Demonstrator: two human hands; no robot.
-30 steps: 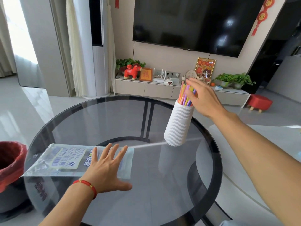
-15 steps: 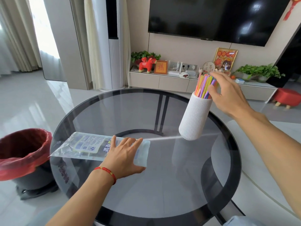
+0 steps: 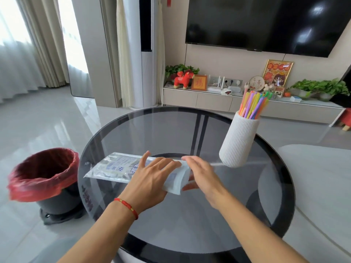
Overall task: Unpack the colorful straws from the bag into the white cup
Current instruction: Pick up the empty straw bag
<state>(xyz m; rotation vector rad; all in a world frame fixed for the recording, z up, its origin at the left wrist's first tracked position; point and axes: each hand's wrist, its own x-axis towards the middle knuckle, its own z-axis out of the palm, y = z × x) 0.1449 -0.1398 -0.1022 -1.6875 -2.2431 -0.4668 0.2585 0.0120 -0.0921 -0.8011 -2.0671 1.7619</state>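
The colorful straws (image 3: 252, 105) stand bunched in the white ribbed cup (image 3: 237, 141) at the far right of the round glass table (image 3: 190, 249). A flat clear plastic bag (image 3: 114, 168) with a printed label lies on the table's left part. My left hand (image 3: 150, 179), with a red cord on its wrist, rests flat on the bag with fingers spread. At the bag's right end is my right hand (image 3: 203, 175), fingers over it and thumb under it. That end curls up off the glass.
A black bin with a red liner (image 3: 43, 173) stands on the floor to the left of the table. Behind the table is a low TV cabinet (image 3: 199, 99) with ornaments and plants. A pale rounded seat edge (image 3: 322, 177) lies to the right.
My right hand has left the straws in the cup and come down to the bag's right end. That end now lifts off the glass. My left hand stays on the bag.
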